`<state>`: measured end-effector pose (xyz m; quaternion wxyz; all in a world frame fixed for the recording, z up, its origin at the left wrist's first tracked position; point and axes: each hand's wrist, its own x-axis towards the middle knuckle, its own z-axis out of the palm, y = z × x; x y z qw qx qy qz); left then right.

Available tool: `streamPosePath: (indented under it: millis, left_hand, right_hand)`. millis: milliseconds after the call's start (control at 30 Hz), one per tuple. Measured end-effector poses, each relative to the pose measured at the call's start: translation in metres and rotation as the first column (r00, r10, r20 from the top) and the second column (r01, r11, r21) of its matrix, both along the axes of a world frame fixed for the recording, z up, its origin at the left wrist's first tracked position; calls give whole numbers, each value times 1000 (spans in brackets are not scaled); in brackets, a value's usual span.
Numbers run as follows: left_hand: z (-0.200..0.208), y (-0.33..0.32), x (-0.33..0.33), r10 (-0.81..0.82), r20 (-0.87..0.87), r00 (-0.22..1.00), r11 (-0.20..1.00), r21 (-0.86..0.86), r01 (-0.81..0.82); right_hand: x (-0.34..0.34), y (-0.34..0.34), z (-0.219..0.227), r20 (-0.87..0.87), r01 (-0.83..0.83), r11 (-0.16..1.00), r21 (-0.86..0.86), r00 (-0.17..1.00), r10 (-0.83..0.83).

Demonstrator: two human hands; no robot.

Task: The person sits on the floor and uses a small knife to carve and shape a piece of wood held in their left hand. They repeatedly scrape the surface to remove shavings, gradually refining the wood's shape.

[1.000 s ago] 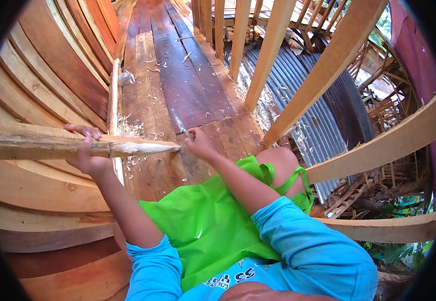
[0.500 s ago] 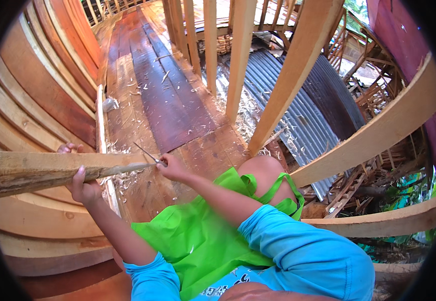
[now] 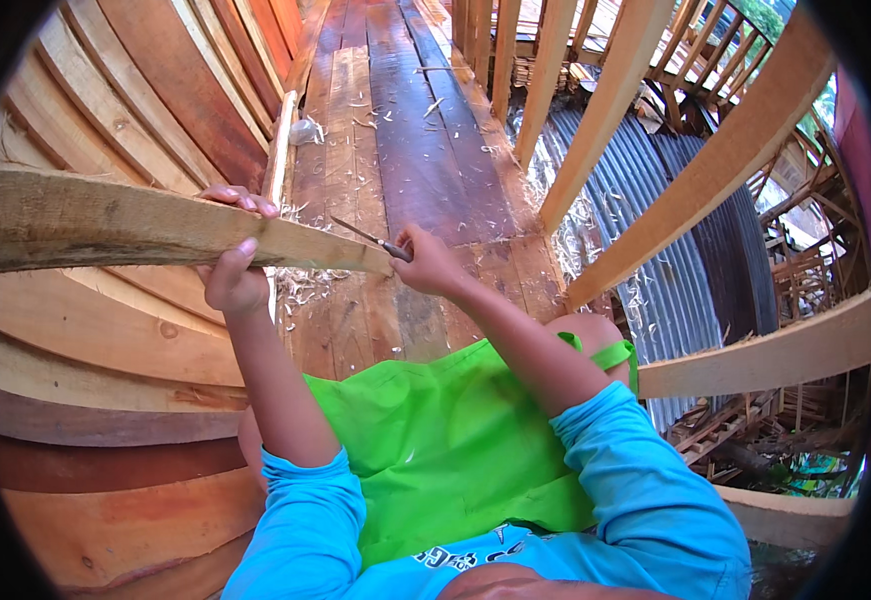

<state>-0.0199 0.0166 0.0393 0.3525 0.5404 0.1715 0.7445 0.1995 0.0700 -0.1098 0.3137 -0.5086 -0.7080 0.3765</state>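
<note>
A long wooden board [image 3: 105, 222] comes in from the left, and its narrow end reaches the middle of the view. My left hand [image 3: 237, 262] is wrapped round it from below, thumb on the near face and fingers over the top edge. In my right hand [image 3: 425, 260] is a knife [image 3: 370, 237], gripped by its handle close to the board's end. The thin blade points up and to the left, above the board's upper edge. A bright green apron [image 3: 445, 440] covers my lap below both hands.
Curled wood shavings [image 3: 305, 285] litter the plank floor [image 3: 425, 170] ahead. A plank wall [image 3: 105, 340] stands on the left. Wooden railing slats [image 3: 595, 110] rise on the right, with a corrugated metal roof [image 3: 645, 260] beyond. A crumpled clear plastic bag [image 3: 305, 131] lies by the wall.
The view has shifted, so hands and board sit further right in the picture. The board's broad face shows more now. The knife remains in my right hand at the board's end.
</note>
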Motion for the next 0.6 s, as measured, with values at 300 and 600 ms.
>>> streamPosePath:
  millis: [300, 600]
  left_hand:
    - [1, 3, 13, 248, 22, 968, 968, -51, -247]
    - [-1, 6, 10, 222, 13, 975, 974, -49, -222]
  right_hand:
    - [-17, 1, -10, -13, -6, 990, 143, 1000, 8]
    - [-35, -1, 21, -313, -71, 997, 25, 947, 75]
